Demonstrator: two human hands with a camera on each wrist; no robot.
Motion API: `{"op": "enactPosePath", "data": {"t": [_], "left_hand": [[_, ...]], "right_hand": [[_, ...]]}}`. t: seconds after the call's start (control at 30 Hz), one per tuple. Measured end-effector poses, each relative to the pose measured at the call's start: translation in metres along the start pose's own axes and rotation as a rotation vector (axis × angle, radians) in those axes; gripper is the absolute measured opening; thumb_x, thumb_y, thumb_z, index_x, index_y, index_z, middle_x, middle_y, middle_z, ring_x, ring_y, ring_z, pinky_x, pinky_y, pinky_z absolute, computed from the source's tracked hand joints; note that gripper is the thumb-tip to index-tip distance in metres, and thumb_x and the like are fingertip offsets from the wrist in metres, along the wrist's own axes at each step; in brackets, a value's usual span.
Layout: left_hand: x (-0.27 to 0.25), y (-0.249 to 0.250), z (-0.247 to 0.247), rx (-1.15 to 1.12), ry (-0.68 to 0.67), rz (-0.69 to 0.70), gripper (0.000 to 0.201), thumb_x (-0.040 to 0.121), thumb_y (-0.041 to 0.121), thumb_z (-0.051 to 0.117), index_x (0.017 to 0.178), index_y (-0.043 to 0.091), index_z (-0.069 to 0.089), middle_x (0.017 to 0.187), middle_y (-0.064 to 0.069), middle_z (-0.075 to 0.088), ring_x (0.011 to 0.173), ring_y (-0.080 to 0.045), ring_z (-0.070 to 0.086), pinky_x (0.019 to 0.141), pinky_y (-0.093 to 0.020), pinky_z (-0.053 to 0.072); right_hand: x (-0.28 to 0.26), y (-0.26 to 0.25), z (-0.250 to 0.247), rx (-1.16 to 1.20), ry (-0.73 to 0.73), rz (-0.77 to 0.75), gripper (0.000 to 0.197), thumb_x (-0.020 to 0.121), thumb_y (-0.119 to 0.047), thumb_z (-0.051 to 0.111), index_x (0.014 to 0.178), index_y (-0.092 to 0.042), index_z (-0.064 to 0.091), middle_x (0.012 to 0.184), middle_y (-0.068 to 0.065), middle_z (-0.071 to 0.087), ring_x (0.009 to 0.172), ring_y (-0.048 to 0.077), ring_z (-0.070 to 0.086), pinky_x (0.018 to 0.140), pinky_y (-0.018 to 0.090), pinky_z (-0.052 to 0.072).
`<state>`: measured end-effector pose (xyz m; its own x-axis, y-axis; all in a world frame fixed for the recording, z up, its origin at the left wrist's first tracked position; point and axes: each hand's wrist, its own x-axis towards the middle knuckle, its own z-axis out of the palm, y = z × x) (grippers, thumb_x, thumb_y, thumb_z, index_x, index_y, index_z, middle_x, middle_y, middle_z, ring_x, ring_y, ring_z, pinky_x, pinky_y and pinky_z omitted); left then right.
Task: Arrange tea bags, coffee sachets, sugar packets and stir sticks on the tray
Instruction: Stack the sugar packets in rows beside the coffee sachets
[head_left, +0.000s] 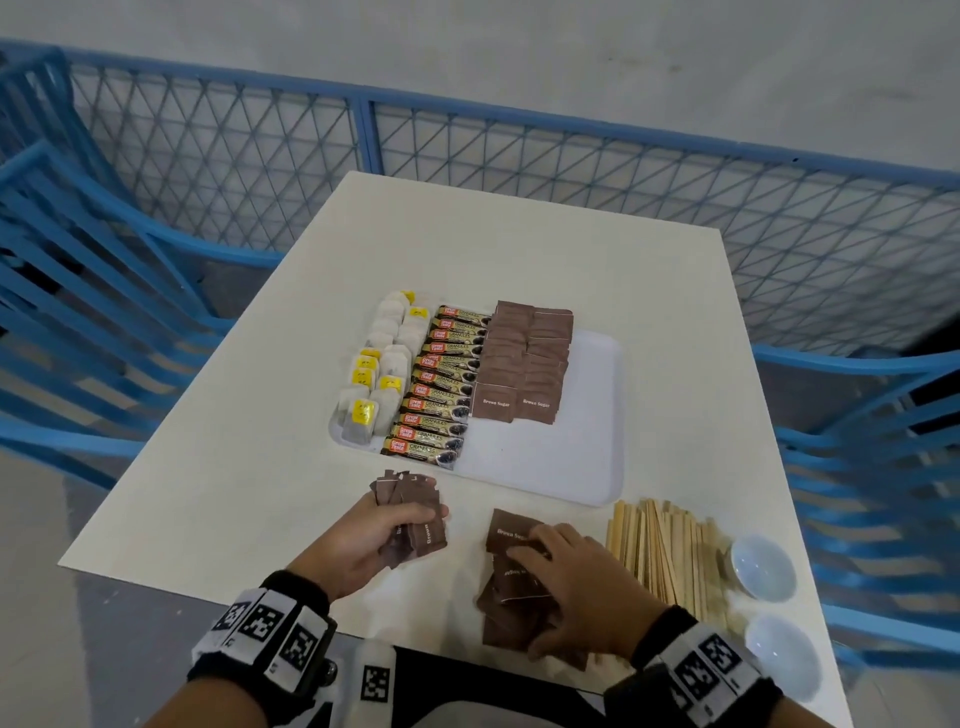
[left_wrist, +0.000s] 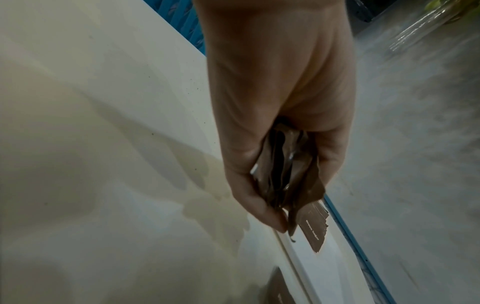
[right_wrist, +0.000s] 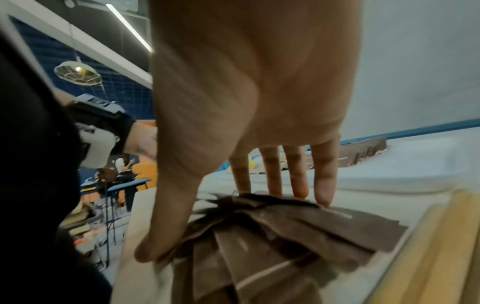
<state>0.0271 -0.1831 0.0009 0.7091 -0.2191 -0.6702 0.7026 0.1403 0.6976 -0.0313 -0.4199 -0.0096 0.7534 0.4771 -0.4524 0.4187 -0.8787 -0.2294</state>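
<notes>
On the white tray (head_left: 582, 467) lie tea bags (head_left: 379, 374) at the left, a column of coffee sachets (head_left: 441, 384) beside them, then rows of brown sugar packets (head_left: 524, 358). The tray's right part is bare. In front of the tray my left hand (head_left: 379, 535) grips a bundle of sugar packets (head_left: 415, 519), which the left wrist view shows fanned between thumb and fingers (left_wrist: 291, 176). My right hand (head_left: 571, 577) rests spread on a loose pile of sugar packets (head_left: 511, 608) on the table, straight fingertips (right_wrist: 323, 197) touching the pile (right_wrist: 285, 236). Wooden stir sticks (head_left: 665, 551) lie to its right.
Two small white bowls (head_left: 762, 566) (head_left: 784, 657) stand at the table's front right corner, past the sticks. Blue mesh fencing (head_left: 467, 156) and blue chairs (head_left: 78, 312) surround the white table (head_left: 260, 441).
</notes>
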Motion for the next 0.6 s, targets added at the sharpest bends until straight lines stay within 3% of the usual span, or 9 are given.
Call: {"op": "enactPosePath", "data": {"t": [0.07,0.17,0.27,0.37,0.5,0.6], "left_hand": [[0.001,-0.001,0.000,-0.003,0.001,-0.003,0.029,0.086,-0.010,0.052,0.110,0.005,0.058,0.085,-0.014,0.072,0.082,-0.027,0.065,0.080,-0.039,0.054],[0.002,0.000,0.000,0.017,0.007,0.003,0.027,0.086,-0.008,0.053,0.107,0.007,0.059,0.082,-0.011,0.073,0.081,-0.025,0.065,0.070,-0.032,0.057],[0.002,-0.001,0.002,0.018,0.014,0.006,0.026,0.086,-0.009,0.053,0.106,0.006,0.060,0.082,-0.011,0.073,0.080,-0.024,0.065,0.065,-0.030,0.057],[0.001,-0.001,0.002,0.002,0.013,0.005,0.023,0.086,-0.010,0.053,0.101,0.005,0.061,0.081,-0.011,0.073,0.080,-0.024,0.065,0.063,-0.031,0.058],[-0.001,0.001,0.004,-0.017,-0.001,0.024,0.020,0.085,-0.008,0.057,0.099,0.005,0.063,0.084,-0.010,0.073,0.081,-0.023,0.065,0.066,-0.031,0.057],[-0.003,0.002,0.007,-0.031,-0.022,0.057,0.019,0.084,-0.002,0.060,0.101,0.007,0.064,0.089,-0.011,0.072,0.080,-0.022,0.066,0.074,-0.035,0.050]], "right_hand": [[0.002,-0.004,0.004,-0.043,0.032,-0.009,0.085,0.074,-0.059,0.062,0.142,-0.023,0.026,0.141,0.006,0.031,0.127,0.025,0.032,0.104,0.041,0.035],[0.006,-0.007,0.001,-0.033,0.099,0.009,0.060,0.084,-0.048,0.052,0.136,-0.024,0.036,0.133,0.005,0.042,0.119,0.024,0.040,0.098,0.038,0.039],[0.014,-0.005,-0.004,-0.035,0.150,0.000,0.040,0.092,-0.038,0.043,0.128,-0.022,0.046,0.120,0.004,0.054,0.107,0.025,0.049,0.086,0.036,0.042],[0.021,-0.002,-0.007,0.002,0.200,-0.004,0.033,0.097,-0.031,0.038,0.126,-0.021,0.049,0.117,0.004,0.058,0.106,0.027,0.053,0.082,0.038,0.046],[0.021,0.003,-0.023,0.277,0.270,0.037,0.033,0.094,-0.024,0.045,0.127,-0.026,0.051,0.113,-0.002,0.063,0.103,0.017,0.056,0.086,0.030,0.045],[0.022,0.003,-0.041,0.611,0.316,0.055,0.025,0.089,-0.020,0.057,0.113,-0.022,0.056,0.098,-0.007,0.065,0.085,0.004,0.059,0.076,0.015,0.045]]}}
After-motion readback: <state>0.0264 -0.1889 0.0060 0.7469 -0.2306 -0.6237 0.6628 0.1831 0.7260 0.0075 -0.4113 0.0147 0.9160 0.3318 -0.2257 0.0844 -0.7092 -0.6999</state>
